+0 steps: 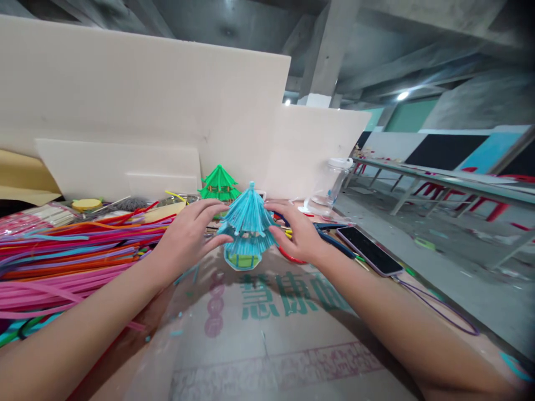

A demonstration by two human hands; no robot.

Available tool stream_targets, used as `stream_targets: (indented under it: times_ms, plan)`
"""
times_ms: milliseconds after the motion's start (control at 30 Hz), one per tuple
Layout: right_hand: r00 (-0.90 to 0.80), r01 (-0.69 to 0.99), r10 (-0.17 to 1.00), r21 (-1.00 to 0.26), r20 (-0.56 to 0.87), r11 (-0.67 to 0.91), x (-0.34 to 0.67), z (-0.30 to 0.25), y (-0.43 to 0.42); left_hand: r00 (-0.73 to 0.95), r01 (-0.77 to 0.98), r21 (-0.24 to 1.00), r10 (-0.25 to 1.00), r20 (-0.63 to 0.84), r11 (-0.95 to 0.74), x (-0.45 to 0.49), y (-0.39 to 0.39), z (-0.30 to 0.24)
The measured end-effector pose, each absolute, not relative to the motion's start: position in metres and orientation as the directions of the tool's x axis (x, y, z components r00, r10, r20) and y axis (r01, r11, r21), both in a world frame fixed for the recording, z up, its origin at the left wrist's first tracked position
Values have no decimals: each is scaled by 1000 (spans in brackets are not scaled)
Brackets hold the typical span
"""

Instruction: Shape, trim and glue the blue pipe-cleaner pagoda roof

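**Blue model (pixel 249 220) upright, flanked on both sides**

The relation that counts is sideways: the blue roofed model stands between the hands, beyond the wrists and straight ahead of the person. The left hand (pixel 186 234) lies on its left, the right hand (pixel 297 233) on its right, and neither is plainly nearer. Its long axis runs roughly upright, from the green-floored base to the peak (which leans slightly right in this view).

Each hand is curved, with thumb and fingers parted. The left thumb points in at the lower roof, its forefinger at the upper one. The right hand mirrors this, its fingertips at the right edges of the roofs. The tips look to be at the edges, but I cannot tell whether they press, nor whether the base rests on the desk (pixel 167 370) or is held just off it.

A green model (pixel 219 182) stands behind and to the left, close to a pale board (pixel 246 139). Beyond the left hand lie coloured strips (pixel 83 250); outside the right forearm lies a phone (pixel 370 250), with a clear cup (pixel 328 184) farther back.
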State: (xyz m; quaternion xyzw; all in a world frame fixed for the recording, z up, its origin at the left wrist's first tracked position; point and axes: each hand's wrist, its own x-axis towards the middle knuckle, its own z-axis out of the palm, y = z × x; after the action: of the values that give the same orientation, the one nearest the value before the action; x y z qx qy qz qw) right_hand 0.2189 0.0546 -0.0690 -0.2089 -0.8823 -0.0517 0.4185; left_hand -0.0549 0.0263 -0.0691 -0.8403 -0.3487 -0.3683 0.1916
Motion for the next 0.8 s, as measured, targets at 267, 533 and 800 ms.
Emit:
stream_targets:
  times_ms: [267,533,800]
  plan:
    - [-488,312,603,-520,631,795,223,-58,58,509,720,-47,481,714,-692,-53,25,-74]
    - [-567,155,651,-711,505,686,215,-53,44,424,751,91,584,692,-654,-59,31,-75]
    - [-555,140,661,-726,506,673,213,-54,42,417,731,107,565,712,-673,-59,27,-74]
